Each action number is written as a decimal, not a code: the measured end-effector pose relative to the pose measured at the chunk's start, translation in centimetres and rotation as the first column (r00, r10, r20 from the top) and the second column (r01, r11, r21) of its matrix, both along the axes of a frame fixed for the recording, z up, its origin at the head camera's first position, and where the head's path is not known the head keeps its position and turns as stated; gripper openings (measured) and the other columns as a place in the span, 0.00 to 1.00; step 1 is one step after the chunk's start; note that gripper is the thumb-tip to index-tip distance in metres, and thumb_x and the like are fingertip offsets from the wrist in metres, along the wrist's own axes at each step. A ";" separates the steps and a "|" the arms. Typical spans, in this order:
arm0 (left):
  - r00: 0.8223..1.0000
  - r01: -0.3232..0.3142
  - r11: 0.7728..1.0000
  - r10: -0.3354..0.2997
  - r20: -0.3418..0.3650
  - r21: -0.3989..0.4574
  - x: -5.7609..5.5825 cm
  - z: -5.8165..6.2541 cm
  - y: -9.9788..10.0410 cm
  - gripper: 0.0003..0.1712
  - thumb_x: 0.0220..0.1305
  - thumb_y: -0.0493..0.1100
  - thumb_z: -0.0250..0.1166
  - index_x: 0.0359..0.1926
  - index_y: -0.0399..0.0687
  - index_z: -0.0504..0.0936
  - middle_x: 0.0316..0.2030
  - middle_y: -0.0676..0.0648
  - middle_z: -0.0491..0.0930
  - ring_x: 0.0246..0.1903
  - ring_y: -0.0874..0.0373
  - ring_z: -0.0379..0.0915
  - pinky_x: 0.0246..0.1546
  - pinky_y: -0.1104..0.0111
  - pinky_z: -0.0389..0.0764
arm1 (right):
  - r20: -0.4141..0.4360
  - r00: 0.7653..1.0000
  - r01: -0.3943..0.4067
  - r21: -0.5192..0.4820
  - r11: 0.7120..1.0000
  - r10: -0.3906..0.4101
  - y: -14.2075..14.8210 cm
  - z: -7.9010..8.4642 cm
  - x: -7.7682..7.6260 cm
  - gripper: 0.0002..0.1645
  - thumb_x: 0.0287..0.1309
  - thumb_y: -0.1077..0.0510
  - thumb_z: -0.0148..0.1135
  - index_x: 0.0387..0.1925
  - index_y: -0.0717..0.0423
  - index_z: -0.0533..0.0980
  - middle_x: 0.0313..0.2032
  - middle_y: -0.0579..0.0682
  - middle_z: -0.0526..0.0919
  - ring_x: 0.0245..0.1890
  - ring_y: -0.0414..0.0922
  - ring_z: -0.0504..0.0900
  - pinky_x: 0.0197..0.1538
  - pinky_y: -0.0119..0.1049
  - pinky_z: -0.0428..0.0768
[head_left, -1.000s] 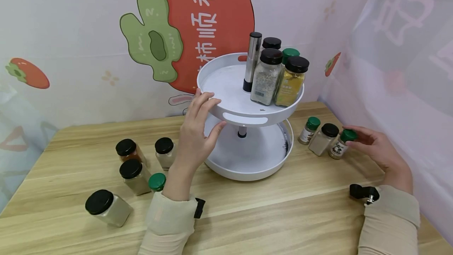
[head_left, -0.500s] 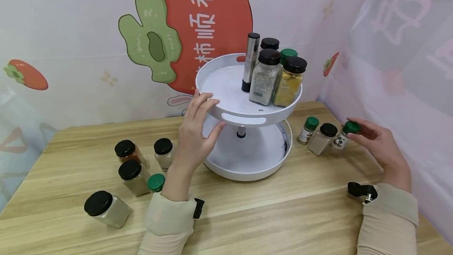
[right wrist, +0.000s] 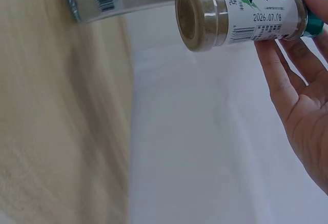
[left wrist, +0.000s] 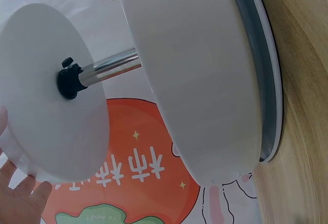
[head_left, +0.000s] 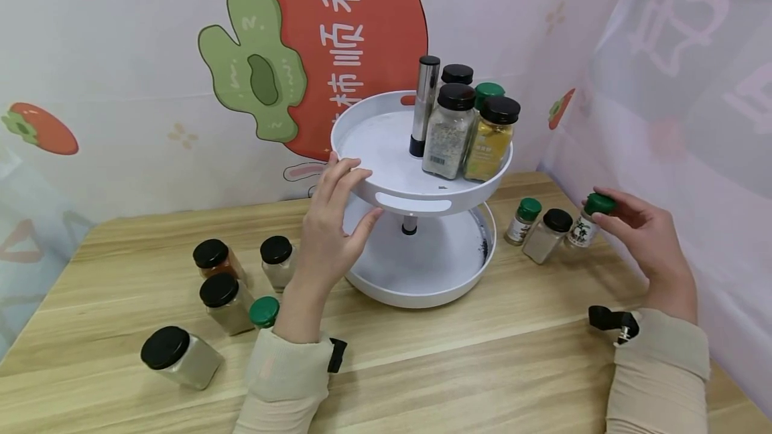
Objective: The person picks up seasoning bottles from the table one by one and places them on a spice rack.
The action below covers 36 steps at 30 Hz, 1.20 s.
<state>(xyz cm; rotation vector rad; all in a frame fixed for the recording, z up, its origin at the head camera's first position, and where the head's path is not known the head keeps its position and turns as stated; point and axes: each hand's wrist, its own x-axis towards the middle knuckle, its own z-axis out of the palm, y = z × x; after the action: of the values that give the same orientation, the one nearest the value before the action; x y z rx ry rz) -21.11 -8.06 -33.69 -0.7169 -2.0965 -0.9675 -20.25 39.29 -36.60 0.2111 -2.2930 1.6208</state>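
Observation:
My right hand (head_left: 654,240) pinches a small spice jar (head_left: 582,229) by its green lid. In the right wrist view that jar (right wrist: 251,16) shows a printed white label, brown powder and its bare base. Right beside it stands a square black-lidded jar (head_left: 543,241), then another small green-lidded jar (head_left: 521,223). My left hand (head_left: 332,233) rests on the left rim of the upper tray (head_left: 386,146) of a white two-tier stand, fingers spread over the edge and thumb at the outer wall. The left wrist view shows the tray's underside (left wrist: 46,121) and the hand's fingers at its edge.
The upper tray bears a pepper grinder-like steel tube (head_left: 425,102) and several spice jars, one with yellow powder (head_left: 487,146). The lower tray (head_left: 416,273) sits on the table. Several jars, such as a black-lidded one (head_left: 199,364), stand at the left. A cloth wall closes the right side.
My right hand has lifted the small green-lidded jar slightly and moved it back, beside the square jar. My left hand stays at the upper tray's rim.

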 end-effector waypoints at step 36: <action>1.000 0.006 1.000 -0.006 0.010 0.017 0.0 0.2 0.1 0.30 0.58 0.39 0.73 0.61 0.45 0.74 0.66 0.44 0.70 0.76 0.45 0.53 0.75 0.57 0.62 | -0.246 0.902 -0.381 -0.061 0.923 0.356 -6.9 4.1 0.2 0.27 0.55 0.84 0.55 0.59 0.76 0.72 0.48 0.50 0.88 0.49 0.40 0.87 0.49 0.24 0.84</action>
<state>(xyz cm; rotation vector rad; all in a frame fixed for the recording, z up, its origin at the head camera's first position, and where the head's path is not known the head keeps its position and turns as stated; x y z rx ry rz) -21.14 -8.01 -33.51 -0.7113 -2.0929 -0.9929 -20.09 32.39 -32.53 0.8084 -2.0684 1.7787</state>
